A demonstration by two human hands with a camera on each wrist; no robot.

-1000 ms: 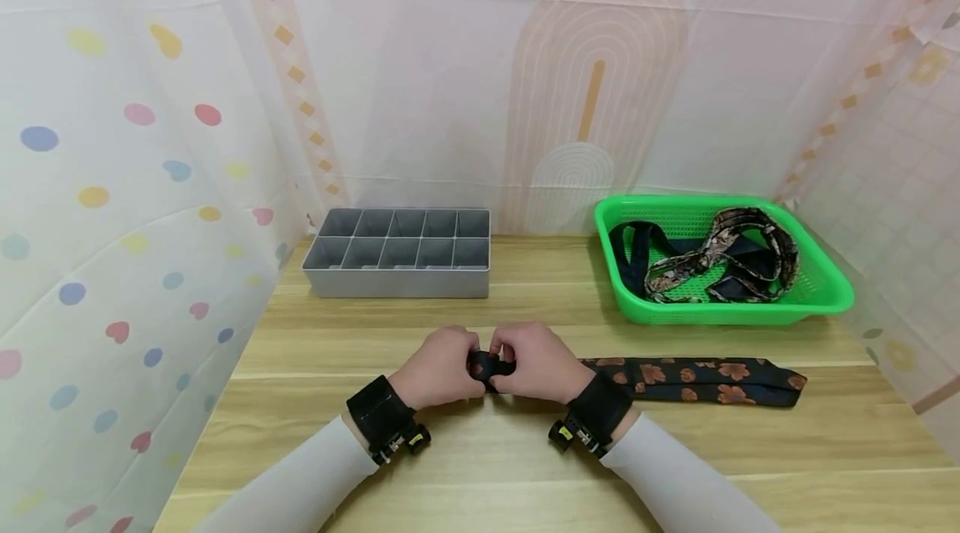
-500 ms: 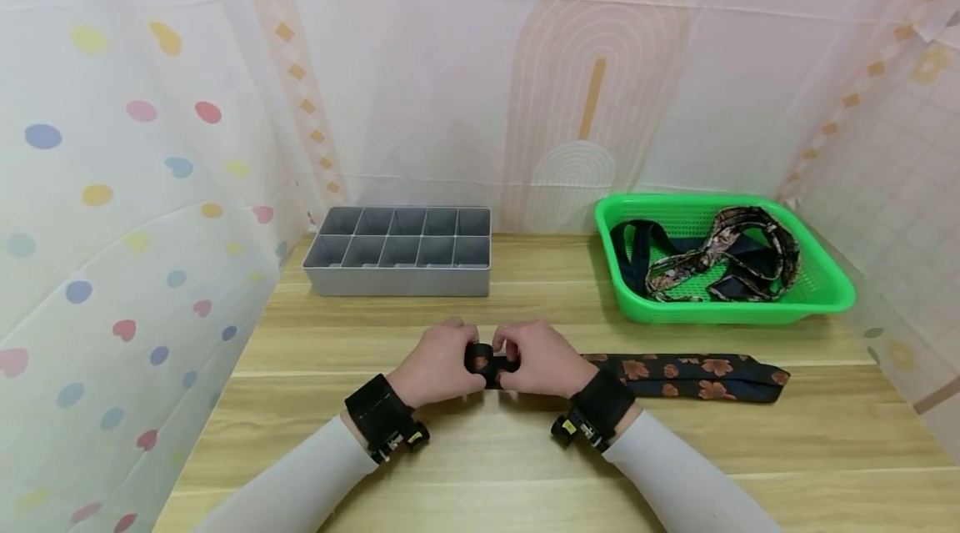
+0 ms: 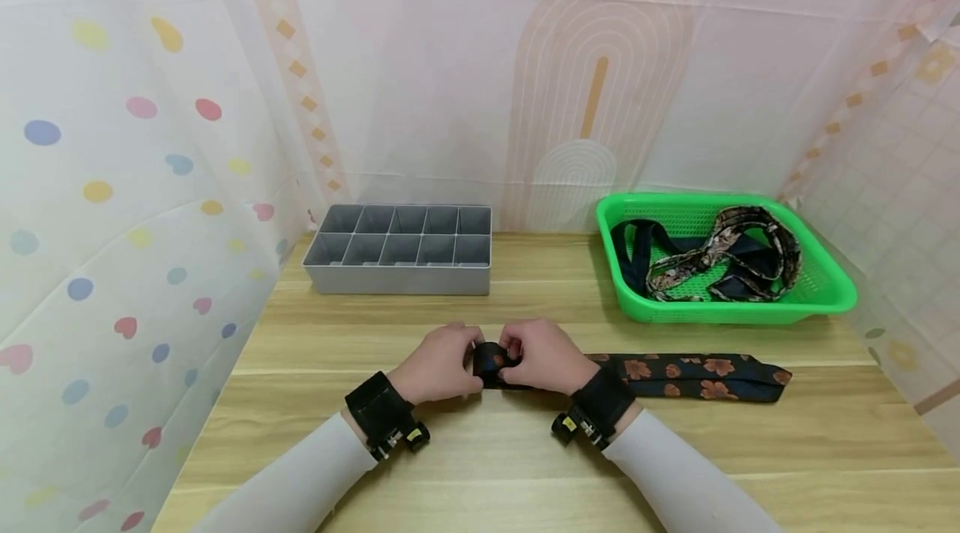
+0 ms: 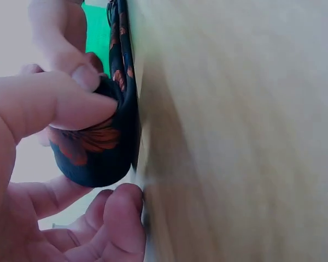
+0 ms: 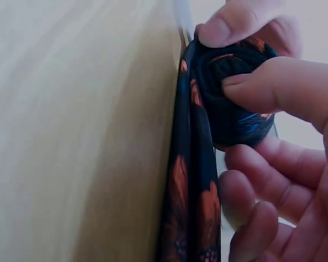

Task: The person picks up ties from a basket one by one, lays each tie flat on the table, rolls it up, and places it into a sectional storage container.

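A dark necktie (image 3: pixel 705 377) with orange flowers lies lengthwise on the table, its left part wound into a roll (image 3: pixel 491 356). My left hand (image 3: pixel 442 362) holds the roll from the left, with the thumb at its near side. From the right, my right hand (image 3: pixel 546 356) grips the same roll. In the right wrist view, the right thumb (image 5: pixel 251 90) presses on the coiled end of the roll, with fingers curled at its other side. The left wrist view shows an orange flower on the outer layer (image 4: pixel 93 164). Two flat layers of the tie run out under the right hand.
A grey box (image 3: pixel 401 280) with several compartments stands at the back left. At the back right is a green basket (image 3: pixel 738 314) with patterned and dark neckties (image 3: pixel 783 253) inside. The wooden table (image 3: pixel 480 466) meets a hanging printed cloth (image 3: pixel 420 99) behind.
The tie's free end has slid a little to the left. The roll has turned and sits slightly further right between my hands, while both arms stay nearly in place.
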